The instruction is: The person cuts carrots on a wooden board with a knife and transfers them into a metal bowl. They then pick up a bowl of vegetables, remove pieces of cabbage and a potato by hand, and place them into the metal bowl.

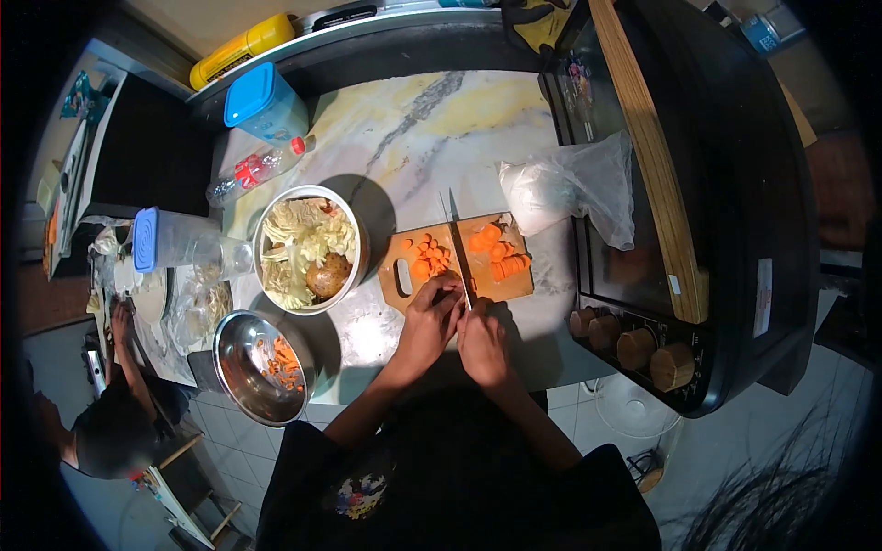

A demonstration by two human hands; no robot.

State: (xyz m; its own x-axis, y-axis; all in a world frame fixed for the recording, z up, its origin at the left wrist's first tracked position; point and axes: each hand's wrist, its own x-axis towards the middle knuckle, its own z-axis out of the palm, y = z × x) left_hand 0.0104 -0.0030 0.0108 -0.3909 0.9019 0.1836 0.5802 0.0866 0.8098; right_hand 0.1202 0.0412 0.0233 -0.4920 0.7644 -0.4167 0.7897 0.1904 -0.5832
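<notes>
My right hand grips the handle of a kitchen knife, its blade pointing away from me across a wooden cutting board. Just left of the blade, the fingers of my left hand are bent together over a piece of carrot, mostly hidden by them. Small cut carrot pieces lie on the board left of the knife. To the blade's right are thicker carrot slices and more orange chunks.
A white tub of cabbage leaves and a brown potato stands left, near a steel bowl of carrot peelings. Behind are a plastic bottle and blue-lidded container. A plastic bag and black oven are right. Another person works at far left.
</notes>
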